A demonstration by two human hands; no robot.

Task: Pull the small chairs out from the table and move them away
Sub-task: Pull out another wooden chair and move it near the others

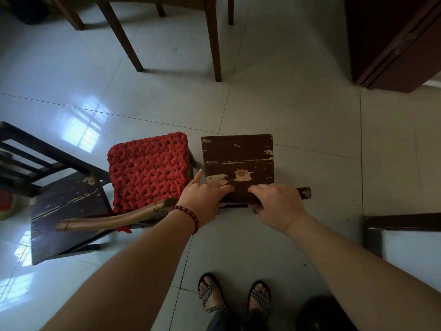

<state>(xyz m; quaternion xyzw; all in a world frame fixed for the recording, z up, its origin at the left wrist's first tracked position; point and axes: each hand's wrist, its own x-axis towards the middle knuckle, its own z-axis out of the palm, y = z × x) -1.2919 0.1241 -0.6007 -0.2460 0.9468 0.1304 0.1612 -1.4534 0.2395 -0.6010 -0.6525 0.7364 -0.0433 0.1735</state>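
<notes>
While both hands grip the back of the bare small chair (238,161), it's sitting well clear of the bench legs (214,44) out past the fingers. On the left hand (207,195) the fingers curl over the back, index poking out; the right hand (274,203) clamps it too. The cushioned chair (148,173) is just left of the left fingers. Next up, I'd guess: drag it back and aside.

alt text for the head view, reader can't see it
A person's left hand and right hand grip the top rail of a small worn dark wooden chair on a pale tiled floor, seen from above. To its left sit a second chair under a red crocheted cushion and a third dark chair; taller wooden legs stand beyond.
</notes>
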